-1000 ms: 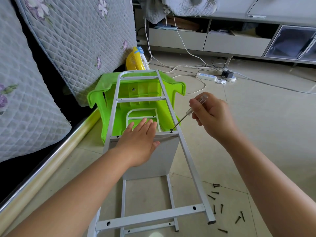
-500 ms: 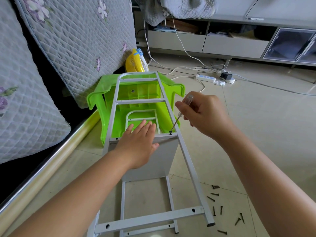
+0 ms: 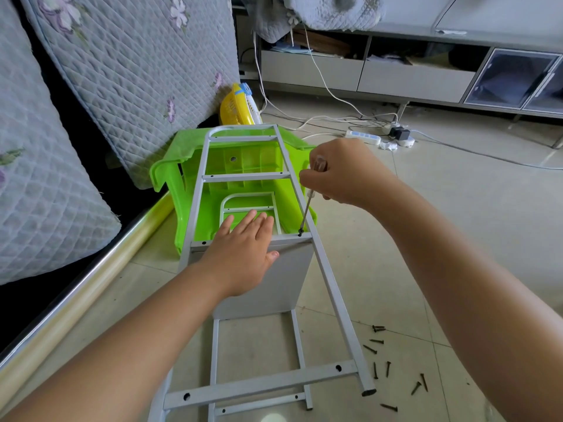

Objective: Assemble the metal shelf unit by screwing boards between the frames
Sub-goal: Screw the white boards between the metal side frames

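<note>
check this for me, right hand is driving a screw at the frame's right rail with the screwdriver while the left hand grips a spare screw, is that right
Not quite. The head view shows the left hand holding no screw: it lies flat, fingers straight, on the grey board. The rest stands: the right hand holds the screwdriver on a screw at the frame's right rail.

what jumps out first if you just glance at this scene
The bright green plastic stool lying on its side in the middle, with the grey metal frame propped over it. On the frame, the right hand turns a screwdriver into a corner screw while the left hand presses flat on the white board. Dark loose screws lie scattered on the tiles, lower right.
</note>
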### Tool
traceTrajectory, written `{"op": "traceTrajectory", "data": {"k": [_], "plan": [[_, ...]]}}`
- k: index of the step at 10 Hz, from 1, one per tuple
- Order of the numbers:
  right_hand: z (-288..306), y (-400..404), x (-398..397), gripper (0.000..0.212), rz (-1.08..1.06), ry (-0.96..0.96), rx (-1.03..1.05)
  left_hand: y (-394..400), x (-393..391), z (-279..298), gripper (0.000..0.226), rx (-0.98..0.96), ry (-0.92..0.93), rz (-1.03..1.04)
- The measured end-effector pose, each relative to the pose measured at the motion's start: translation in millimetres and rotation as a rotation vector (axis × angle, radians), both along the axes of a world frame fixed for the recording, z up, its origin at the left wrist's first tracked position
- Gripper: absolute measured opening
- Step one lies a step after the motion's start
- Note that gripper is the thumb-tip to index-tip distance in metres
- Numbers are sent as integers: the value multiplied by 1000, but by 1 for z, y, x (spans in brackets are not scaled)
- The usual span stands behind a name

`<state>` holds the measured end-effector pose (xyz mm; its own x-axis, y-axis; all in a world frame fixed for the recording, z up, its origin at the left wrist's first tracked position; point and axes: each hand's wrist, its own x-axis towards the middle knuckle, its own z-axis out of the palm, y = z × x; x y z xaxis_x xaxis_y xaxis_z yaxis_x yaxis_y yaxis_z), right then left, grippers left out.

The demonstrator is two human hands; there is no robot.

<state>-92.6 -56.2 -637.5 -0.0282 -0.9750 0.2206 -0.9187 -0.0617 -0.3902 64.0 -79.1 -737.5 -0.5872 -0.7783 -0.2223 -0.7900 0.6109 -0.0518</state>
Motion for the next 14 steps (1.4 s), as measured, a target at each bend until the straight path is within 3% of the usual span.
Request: {"op": "traceTrajectory", "data": {"k": [3, 6, 10, 12, 14], "plan": [[3, -6, -5, 26, 59, -100, 193, 0, 1, 0, 61, -1, 2, -1], [-1, 6, -15, 22, 69, -205, 137, 0, 0, 1, 60, 10, 17, 6], [-5, 4, -15, 22, 95, -137, 173, 1, 0, 1, 61, 12, 17, 8], [-1, -1, 3, 53, 128, 12, 121, -2, 1, 2, 60, 24, 34, 3], [-12, -1, 4, 16, 144, 1, -17, -2, 18, 7, 60, 117, -5, 99]]}}
